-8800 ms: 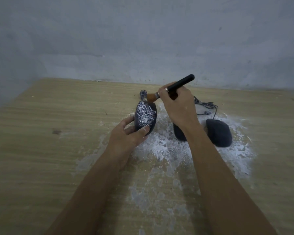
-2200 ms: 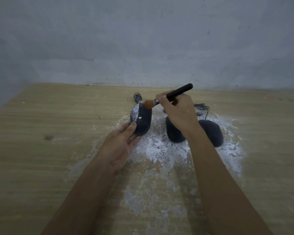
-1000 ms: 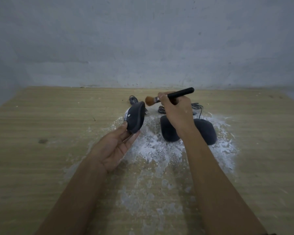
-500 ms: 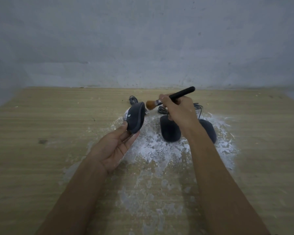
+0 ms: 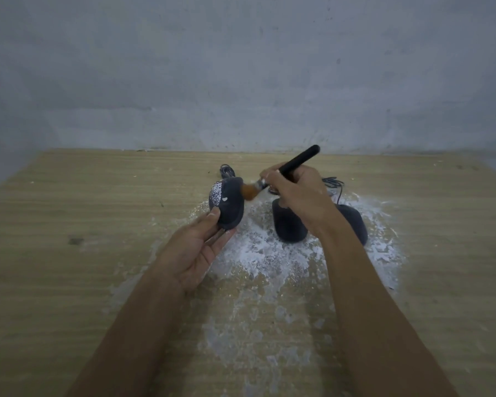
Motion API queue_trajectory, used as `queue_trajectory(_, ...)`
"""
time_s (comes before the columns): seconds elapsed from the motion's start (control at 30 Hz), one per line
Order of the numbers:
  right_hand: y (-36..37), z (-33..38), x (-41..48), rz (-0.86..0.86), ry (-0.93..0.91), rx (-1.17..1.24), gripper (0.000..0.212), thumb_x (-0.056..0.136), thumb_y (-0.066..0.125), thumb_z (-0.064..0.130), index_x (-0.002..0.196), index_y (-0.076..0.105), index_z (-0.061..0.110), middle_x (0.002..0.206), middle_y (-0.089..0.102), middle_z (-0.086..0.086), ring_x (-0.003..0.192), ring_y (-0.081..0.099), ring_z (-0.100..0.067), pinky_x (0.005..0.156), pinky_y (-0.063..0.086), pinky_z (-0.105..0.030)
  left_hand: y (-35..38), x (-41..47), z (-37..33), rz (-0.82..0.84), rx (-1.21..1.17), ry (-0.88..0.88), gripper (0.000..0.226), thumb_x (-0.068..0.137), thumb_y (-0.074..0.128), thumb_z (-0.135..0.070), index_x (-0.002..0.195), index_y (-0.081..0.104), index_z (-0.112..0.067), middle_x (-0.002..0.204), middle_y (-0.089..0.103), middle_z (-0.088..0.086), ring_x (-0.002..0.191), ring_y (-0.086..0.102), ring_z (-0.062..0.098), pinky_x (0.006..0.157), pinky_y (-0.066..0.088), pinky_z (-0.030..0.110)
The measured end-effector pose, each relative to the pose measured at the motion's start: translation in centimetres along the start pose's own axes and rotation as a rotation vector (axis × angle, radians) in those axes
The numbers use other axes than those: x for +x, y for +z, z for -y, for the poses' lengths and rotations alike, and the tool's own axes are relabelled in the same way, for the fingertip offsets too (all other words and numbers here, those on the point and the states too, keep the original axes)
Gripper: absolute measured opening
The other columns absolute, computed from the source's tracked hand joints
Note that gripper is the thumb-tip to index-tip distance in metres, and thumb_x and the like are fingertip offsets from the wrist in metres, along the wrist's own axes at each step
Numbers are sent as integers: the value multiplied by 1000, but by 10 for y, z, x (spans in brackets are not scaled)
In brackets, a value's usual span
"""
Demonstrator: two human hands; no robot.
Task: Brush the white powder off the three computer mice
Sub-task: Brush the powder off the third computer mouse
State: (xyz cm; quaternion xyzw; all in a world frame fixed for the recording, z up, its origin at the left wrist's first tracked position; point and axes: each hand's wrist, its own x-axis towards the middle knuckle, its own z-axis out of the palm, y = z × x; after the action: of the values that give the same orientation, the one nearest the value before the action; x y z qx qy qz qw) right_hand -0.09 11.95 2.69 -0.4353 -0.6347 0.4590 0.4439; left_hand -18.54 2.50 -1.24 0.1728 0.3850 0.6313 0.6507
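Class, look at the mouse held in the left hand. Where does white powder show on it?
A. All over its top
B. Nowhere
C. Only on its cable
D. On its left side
D: the mouse in the left hand has white powder along its left side, while the rest, where the right hand puts the brush, looks dark.

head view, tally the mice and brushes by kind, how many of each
mice: 3 (held mouse, middle mouse, right mouse)
brushes: 1 (brush)
total: 4
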Motion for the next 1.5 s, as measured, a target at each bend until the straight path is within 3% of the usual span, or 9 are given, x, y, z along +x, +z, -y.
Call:
queue_trajectory(0.2, -6, -2, -4, 270, 61, -4, 20, 88, 73, 25, 93, 74, 5, 58, 51, 3, 52, 44, -11, 49, 41, -24, 4, -2, 1, -8, -1, -4, 21, 95, 57, -14, 109, 65, 0, 102, 77, 14, 90, 76, 18, 72, 61, 24)
queue_trajectory(0.37, -8, 1, -2, 116, 41, 22, 14, 93, 74, 23, 93, 76, 9, 65, 57, -1, 56, 49, -11, 52, 43, -25, 4, -4, -2, 2, -61, -28, 22, 95, 57, -14, 110, 65, -1, 104, 77, 14, 92, 75, 17, 71, 61, 24)
queue_trajectory(0.53, -3, 7, -11, 448, 44, -90, 10, 91, 76, 24, 84, 78, 17, 62, 64, 5, 54, 54, -10, 55, 47, -25, 6, -6, -3, 28, -46, -34, 20, 96, 54, -13, 105, 66, 0, 97, 78, 13, 82, 77, 15, 70, 62, 24)
queue_trajectory(0.73, 0, 5, -1, -113, -31, 21, 11, 94, 74, 29, 90, 78, 20, 56, 62, 9, 50, 53, -7, 51, 44, -21, 0, -3, -5, -16, -21, -29, 21, 94, 58, -13, 109, 65, 0, 104, 77, 13, 93, 75, 16, 85, 59, 30)
queue_trajectory(0.9, -7, 2, -8, 295, 37, -43, 12, 91, 76, 25, 81, 81, 21, 61, 64, 4, 53, 54, -14, 53, 47, -24, -1, -2, -4, -8, 4, -25, 22, 92, 59, -14, 108, 65, 0, 103, 77, 15, 91, 76, 18, 79, 61, 28)
queue_trajectory(1.03, -5, 1, 0, -79, -4, 10, 11, 94, 73, 28, 89, 79, 19, 61, 64, 2, 47, 52, -9, 49, 45, -24, 0, -3, -2, -27, 42, 12, 24, 95, 57, -9, 116, 63, 0, 104, 77, 12, 91, 76, 17, 70, 61, 24)
queue_trajectory(1.17, -3, -3, 0, 20, 30, -18, 19, 91, 75, 31, 87, 76, 12, 60, 58, -1, 49, 51, -13, 54, 45, -32, 5, -5, 4, -47, 157, 57, 29, 95, 58, -7, 123, 60, 2, 111, 74, 15, 92, 76, 18, 75, 61, 26)
queue_trajectory(1.3, 12, 0, 3, -252, -55, -111, 18, 93, 72, 37, 79, 75, 28, 63, 67, -3, 53, 58, -16, 53, 47, -35, 6, -7, 7, -60, 265, 101, 32, 96, 59, -5, 126, 58, 2, 113, 73, 17, 97, 75, 20, 83, 60, 27)
queue_trajectory(1.5, 15, 1, 5, -189, -110, -230, 11, 94, 70, 29, 87, 75, 22, 67, 68, 5, 54, 59, 2, 51, 44, -13, 6, -7, 15, -93, 366, 114, 26, 94, 63, -4, 119, 61, -2, 110, 74, 14, 99, 74, 23, 95, 56, 37)
